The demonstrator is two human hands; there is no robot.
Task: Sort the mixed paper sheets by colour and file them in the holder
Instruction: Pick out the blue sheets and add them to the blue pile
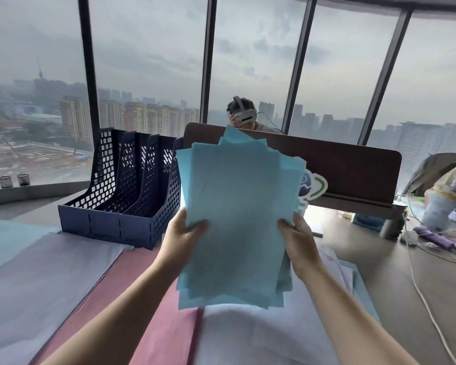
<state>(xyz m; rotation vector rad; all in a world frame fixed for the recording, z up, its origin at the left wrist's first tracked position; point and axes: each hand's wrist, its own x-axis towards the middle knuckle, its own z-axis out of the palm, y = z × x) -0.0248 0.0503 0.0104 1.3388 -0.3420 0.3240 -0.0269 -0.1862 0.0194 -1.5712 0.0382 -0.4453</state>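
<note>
Both hands grip a stack of blue sheets (237,212), held upright in the air over the near middle of the desk (395,280). Left hand (181,239) pinches the left edge low down, thumb on the front face; right hand (298,241) does the same on the right edge. Sheets are fanned and skewed, corners sticking out at top and bottom, so the stack is not squared.

Handling guess: light, thin, floppy paper, smooth enough to slide sheet on sheet; bends if held by one corner. Best held at both side edges as now, then tapped on the desk to square up before filing.

Dark blue mesh holder (121,196) stands far left, its slots look empty from here. Pink sheets (153,299), pale lilac sheets (50,280) and white sheets (248,335) lie flat on the near desk, not yet filed.
</note>
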